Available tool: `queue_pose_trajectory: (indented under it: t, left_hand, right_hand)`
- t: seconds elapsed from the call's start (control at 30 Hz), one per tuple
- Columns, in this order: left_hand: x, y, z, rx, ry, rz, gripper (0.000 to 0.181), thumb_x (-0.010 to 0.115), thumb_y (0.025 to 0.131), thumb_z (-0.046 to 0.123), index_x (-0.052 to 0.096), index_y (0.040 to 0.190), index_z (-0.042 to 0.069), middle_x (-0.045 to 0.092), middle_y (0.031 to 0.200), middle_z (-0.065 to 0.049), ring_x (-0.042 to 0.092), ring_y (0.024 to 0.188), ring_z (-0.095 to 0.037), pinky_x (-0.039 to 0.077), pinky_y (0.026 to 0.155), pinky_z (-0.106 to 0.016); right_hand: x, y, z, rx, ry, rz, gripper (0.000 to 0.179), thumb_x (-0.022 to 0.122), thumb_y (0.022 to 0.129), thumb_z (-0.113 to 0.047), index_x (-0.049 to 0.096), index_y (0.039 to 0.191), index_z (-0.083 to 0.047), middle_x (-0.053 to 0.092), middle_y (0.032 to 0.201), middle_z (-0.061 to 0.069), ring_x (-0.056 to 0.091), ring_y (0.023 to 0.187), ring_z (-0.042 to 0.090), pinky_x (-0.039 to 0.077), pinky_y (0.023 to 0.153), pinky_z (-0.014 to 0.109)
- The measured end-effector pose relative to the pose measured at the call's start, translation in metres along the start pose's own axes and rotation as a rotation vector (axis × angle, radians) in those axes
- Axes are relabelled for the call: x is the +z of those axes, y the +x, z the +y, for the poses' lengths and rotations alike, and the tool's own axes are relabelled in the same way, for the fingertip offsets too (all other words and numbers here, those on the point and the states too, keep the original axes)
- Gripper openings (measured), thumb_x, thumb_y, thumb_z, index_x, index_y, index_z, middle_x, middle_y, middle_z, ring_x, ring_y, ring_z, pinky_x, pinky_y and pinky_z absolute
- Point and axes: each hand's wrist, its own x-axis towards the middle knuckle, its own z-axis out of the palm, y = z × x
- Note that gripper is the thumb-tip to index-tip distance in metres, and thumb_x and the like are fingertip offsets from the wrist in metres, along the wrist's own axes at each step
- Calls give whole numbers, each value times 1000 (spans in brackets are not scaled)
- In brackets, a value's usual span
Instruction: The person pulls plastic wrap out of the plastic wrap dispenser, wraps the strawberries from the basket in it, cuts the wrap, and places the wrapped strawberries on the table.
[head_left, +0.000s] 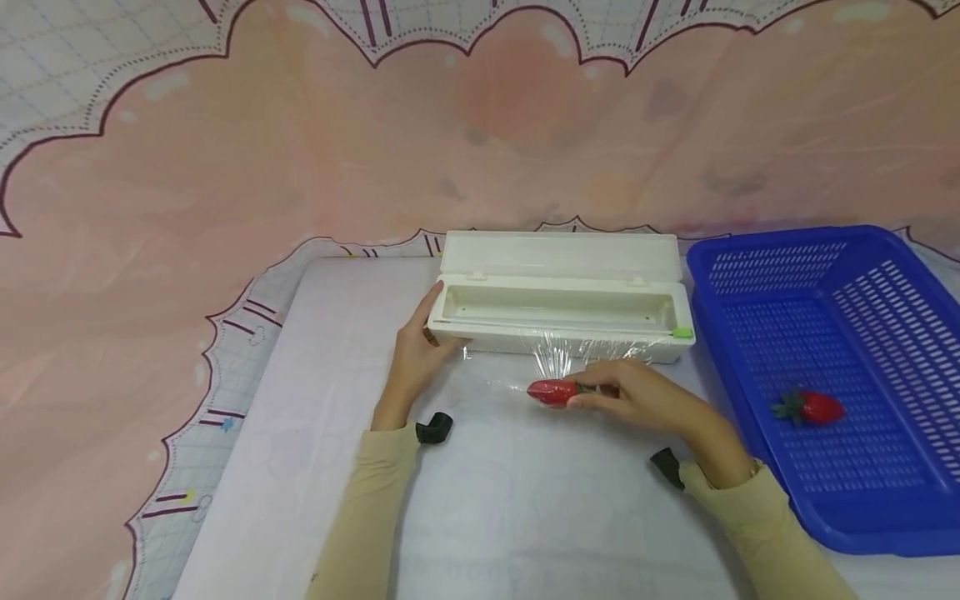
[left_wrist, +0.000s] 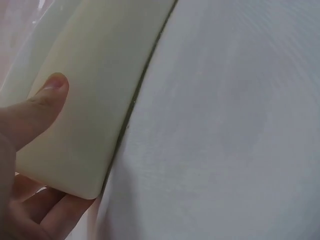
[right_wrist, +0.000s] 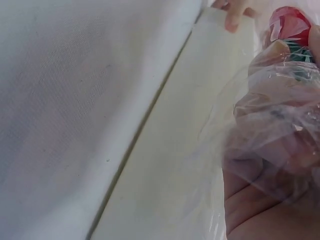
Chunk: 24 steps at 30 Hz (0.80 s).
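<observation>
A long white cling film dispenser stands on the table with its lid tipped back and a green slider at its right front edge. My left hand grips its left end; in the left wrist view the thumb lies across its side and the fingers curl round the end. My right hand pinches a red strawberry by its green leafy end, just in front of the dispenser. Clear cling film stretches in creases from the dispenser to the strawberry. In the right wrist view, film also drapes over the fingers.
To the right stands a blue plastic basket with another strawberry inside. Black straps show at both sleeve cuffs. Behind the white table surface hangs a pink patterned cloth.
</observation>
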Motion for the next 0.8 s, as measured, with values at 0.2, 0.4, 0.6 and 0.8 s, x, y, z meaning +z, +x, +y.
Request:
queue_pose_trajectory:
  t: [0.2,0.4,0.6,0.8]
  left_hand:
    - [4,1,-12,13,71,33,86,79,72,26,30,143,31,52,131,-7,51,74,-15,42,54,-24]
    - [5,0,-11,1,180,68,86,79,71,34,32,142,32,64,96,-8,46,54,-14,41,49,-27]
    - [5,-2,-13,0,187,97,86,79,70,36,32,142,34,65,98,-9,56,60,-14,46,53,-28]
    - [4,-6,-15,4,111,62,87,79,72,29,29,143,34,56,125,-10,64,94,-21,52,76,-31]
  right_hand:
    - [1,-3,-3,-4,-1,1,31,60,85,-42,69,106,-21,58,77,-12,44,58,3,37,49,20]
    - [3,-8,-6,-10,22,-9,29,61,86,-41,68,108,-24,59,79,-13,44,57,3,36,48,19]
    - [9,-8,-2,17,57,-15,26,60,87,-39,69,104,-21,56,75,-12,43,57,5,37,49,20]
    - [16,-1,10,122,55,-28,24,57,87,-46,67,88,-24,52,71,-10,44,59,9,35,50,22]
